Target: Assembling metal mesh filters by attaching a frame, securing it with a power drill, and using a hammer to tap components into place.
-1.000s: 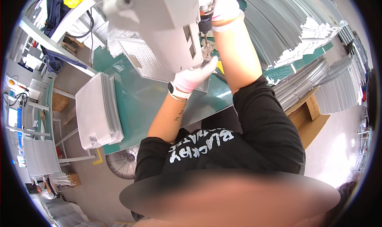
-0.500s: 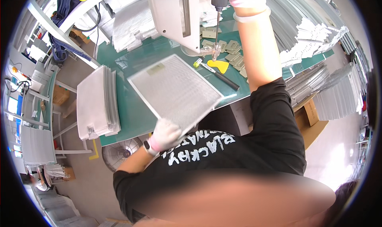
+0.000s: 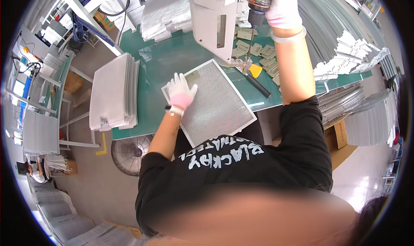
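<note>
My left hand (image 3: 180, 88), in a white glove with a pink cuff, lies with fingers spread on the upper left part of a framed mesh panel (image 3: 222, 105). The light grey panel sits at an angle on the green table (image 3: 159, 62), its near corner reaching over the front edge toward my shirt. My right hand (image 3: 283, 8), also gloved, is closed around an upright electric screwdriver (image 3: 256, 17); the top of the picture cuts off part of both. The driver's long bit points down at a clear guide piece (image 3: 246, 66) beside a white machine housing (image 3: 213, 28).
Several beige plates (image 3: 269, 67), a yellow scraper-like piece (image 3: 255, 70) and a black-handled tool (image 3: 259, 87) lie right of the panel. A stack of panels (image 3: 112, 90) stands left, long grey strips (image 3: 325, 21) right. Below the table is a floor fan (image 3: 133, 153).
My left hand has let go of the panel's near edge and moved up onto its face. The panel has turned and now lies farther right, partly covering the black-handled tool.
</note>
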Demonstrator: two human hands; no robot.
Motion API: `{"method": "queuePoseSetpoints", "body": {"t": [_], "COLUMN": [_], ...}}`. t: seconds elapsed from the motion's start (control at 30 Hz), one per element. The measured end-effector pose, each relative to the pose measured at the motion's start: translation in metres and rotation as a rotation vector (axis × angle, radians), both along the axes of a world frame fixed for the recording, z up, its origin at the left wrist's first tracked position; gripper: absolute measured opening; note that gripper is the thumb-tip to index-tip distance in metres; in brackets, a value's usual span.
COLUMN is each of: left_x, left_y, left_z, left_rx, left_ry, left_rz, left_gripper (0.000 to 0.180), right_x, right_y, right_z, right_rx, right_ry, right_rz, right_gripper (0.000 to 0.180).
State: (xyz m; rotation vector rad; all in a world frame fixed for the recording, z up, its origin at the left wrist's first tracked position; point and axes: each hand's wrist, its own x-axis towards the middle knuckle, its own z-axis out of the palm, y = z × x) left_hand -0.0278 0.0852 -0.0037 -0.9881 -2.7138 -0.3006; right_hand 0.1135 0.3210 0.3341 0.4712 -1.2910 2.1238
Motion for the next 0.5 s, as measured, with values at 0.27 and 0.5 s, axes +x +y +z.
{"method": "queuePoseSetpoints", "body": {"t": [0.27, 0.5], "left_x": [-0.025, 0.033], "left_y": [0.056, 0.064], "left_z": [0.019, 0.141], "left_rx": [-0.053, 0.365], "left_ry": [-0.285, 0.05], "left_rz": [-0.022, -0.496], "left_gripper": [0.048, 0.02], "right_x": [0.014, 0.009], "right_y": [0.023, 0.023], "right_z": [-0.006, -0.005], "right_rx": [-0.004, 0.009], "right_ry": [-0.082, 0.042], "right_rz": [-0.087, 0.059], "right_gripper": [0.03, 0.024]}}
